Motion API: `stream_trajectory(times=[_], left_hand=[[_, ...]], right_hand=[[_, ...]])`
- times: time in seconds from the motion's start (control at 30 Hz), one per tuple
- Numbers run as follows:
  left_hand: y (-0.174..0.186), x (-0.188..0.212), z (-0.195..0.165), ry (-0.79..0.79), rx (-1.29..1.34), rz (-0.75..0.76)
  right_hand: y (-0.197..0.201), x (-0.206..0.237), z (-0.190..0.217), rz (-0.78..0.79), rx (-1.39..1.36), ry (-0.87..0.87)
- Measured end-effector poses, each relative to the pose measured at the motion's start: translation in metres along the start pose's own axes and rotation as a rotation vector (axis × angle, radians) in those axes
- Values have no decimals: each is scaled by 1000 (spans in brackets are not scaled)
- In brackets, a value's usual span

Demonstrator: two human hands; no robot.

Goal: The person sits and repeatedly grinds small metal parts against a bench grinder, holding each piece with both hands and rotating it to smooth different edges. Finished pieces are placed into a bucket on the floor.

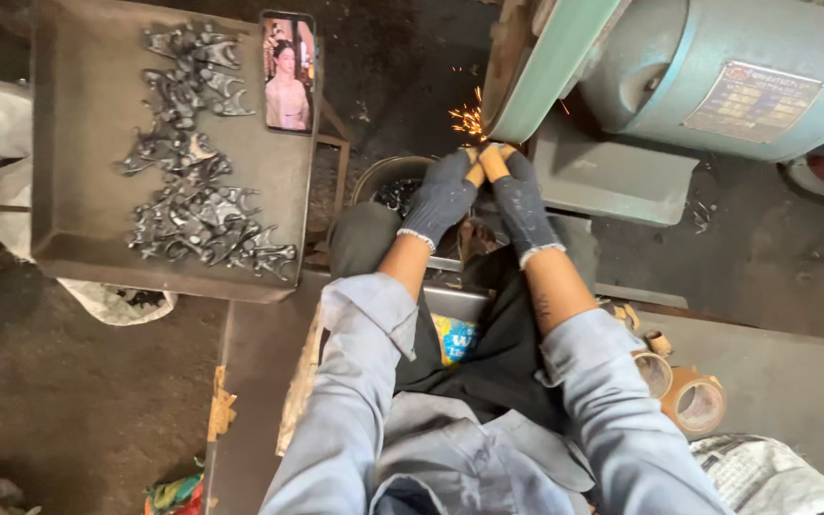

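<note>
Both my hands wear dark blue knit gloves with orange fingertips. My left hand and my right hand are pressed together at the edge of a green grinding machine. They pinch a small part that is hidden between the fingertips. Orange sparks fly off to the left of the fingers. A round bucket of dark metal pieces sits just below my left hand.
A grey metal tray at the left holds several dark cast metal pieces and a phone with a lit screen. A blue-grey motor housing stands at the upper right. Rolls of brown tape lie at the lower right.
</note>
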State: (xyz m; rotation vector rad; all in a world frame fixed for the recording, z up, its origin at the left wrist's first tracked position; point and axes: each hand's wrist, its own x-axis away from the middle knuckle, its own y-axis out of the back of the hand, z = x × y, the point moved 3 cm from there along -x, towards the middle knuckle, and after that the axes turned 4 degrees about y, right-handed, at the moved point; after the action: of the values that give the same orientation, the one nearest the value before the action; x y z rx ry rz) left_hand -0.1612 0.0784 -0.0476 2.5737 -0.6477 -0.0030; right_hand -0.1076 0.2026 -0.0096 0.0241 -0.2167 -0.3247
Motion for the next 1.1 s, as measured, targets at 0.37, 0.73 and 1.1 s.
stream_trajectory(times=[0.37,0.73,1.1], left_hand=[[-18,4,-17,157,94,-52],[-1,6,-26,52,318,37],[-85,33,-19,507,1799,88]], right_hand=[[16,-2,-17,-146,184,-61],[-10,24,8,26,-978,-74],[7,8,34,-167,105,-45]])
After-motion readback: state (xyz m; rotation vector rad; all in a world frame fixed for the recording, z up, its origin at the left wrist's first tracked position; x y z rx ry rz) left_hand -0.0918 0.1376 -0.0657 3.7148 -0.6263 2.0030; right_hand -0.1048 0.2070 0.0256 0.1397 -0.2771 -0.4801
